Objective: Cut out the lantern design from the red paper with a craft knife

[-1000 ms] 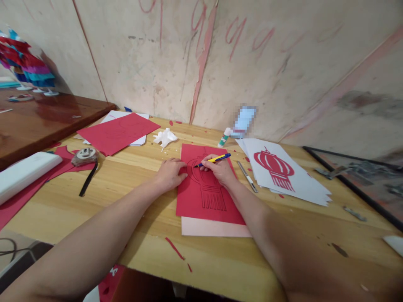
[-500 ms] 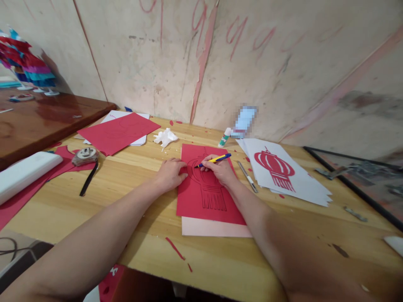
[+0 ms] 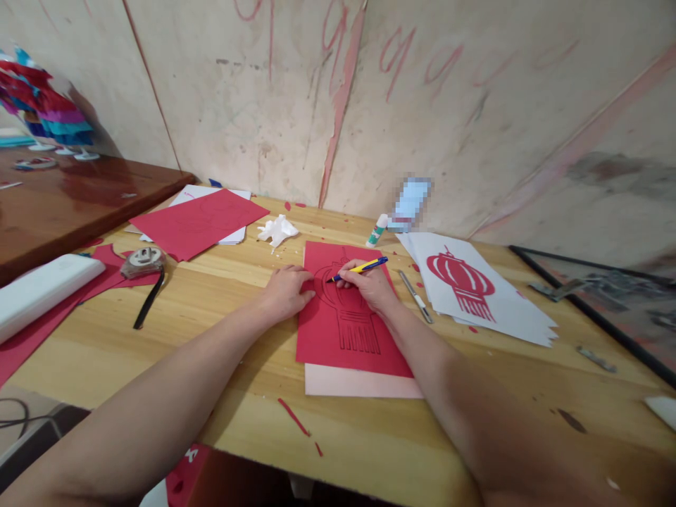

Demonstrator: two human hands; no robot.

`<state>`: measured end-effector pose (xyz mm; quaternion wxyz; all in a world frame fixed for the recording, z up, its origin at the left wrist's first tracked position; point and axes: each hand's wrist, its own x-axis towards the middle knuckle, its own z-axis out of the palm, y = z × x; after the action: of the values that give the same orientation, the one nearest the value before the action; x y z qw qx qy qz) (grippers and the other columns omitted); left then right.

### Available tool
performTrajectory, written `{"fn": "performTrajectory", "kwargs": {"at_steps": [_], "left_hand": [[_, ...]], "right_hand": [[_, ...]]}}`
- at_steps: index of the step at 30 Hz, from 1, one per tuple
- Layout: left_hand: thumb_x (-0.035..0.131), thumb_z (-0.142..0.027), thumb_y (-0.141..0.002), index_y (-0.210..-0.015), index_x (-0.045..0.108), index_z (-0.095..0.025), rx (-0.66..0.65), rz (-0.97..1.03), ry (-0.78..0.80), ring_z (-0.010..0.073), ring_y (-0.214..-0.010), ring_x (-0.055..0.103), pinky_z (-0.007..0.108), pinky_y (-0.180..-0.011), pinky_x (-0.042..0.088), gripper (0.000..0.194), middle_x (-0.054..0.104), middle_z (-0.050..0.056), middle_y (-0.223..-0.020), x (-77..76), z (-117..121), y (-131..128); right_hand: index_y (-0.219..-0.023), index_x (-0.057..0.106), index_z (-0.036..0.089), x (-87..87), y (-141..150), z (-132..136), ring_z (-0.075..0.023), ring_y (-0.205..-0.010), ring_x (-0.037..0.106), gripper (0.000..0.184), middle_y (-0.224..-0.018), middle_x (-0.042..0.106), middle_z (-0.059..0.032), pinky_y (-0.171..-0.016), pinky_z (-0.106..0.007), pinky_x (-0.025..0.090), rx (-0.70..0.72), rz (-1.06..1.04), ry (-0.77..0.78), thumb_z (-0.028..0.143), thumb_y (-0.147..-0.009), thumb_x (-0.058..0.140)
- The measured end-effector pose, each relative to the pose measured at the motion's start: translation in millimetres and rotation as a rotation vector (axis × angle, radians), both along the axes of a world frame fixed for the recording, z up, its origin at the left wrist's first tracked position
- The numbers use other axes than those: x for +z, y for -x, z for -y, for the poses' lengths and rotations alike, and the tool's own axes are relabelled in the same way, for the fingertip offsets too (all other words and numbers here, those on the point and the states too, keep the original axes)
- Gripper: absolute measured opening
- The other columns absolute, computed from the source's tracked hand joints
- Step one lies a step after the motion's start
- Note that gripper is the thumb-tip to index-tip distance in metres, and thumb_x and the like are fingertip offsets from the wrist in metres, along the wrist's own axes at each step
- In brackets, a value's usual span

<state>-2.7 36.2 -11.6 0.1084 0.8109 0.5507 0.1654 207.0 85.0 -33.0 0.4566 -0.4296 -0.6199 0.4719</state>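
A red sheet of paper (image 3: 317,338) with a lantern outline drawn in dark lines lies in front of me, over a pale sheet (image 3: 359,384). My right hand (image 3: 370,285) pinches a yellow and blue pen (image 3: 364,267), its tip on the left part of the lantern's body. My left hand (image 3: 288,292) rests on the table at the sheet's left edge, fingertips touching the paper, fingers slightly apart and holding nothing. To the right of the sheet lies a slim grey and white craft knife or pen (image 3: 415,297); I cannot tell which.
White sheets with a red paper lantern (image 3: 465,282) lie at right, near a black-edged frame (image 3: 596,317). A glue stick (image 3: 377,231) and a blurred phone (image 3: 410,203) stand behind. Crumpled tissue (image 3: 278,230), another red sheet (image 3: 201,220), a tape measure (image 3: 142,262) and a white case (image 3: 50,289) are leftward.
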Motion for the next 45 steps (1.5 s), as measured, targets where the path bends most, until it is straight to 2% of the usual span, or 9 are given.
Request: {"fn": "performTrajectory", "kwargs": {"at_steps": [45], "left_hand": [[0.063, -0.024, -0.084, -0.106, 0.071, -0.02, -0.001, 0.008, 0.002, 0.0262, -0.116, 0.062, 0.039, -0.103, 0.047, 0.024, 0.07, 0.009, -0.118, 1.3, 0.5, -0.8]], "right_hand": [[-0.064, 0.063, 0.02, 4.2, 0.7, 2.2, -0.0132, -0.05, 0.055, 0.019, -0.054, 0.067, -0.0015, -0.054, -0.027, 0.043, 0.019, -0.001, 0.01, 0.036, -0.063, 0.072]]}}
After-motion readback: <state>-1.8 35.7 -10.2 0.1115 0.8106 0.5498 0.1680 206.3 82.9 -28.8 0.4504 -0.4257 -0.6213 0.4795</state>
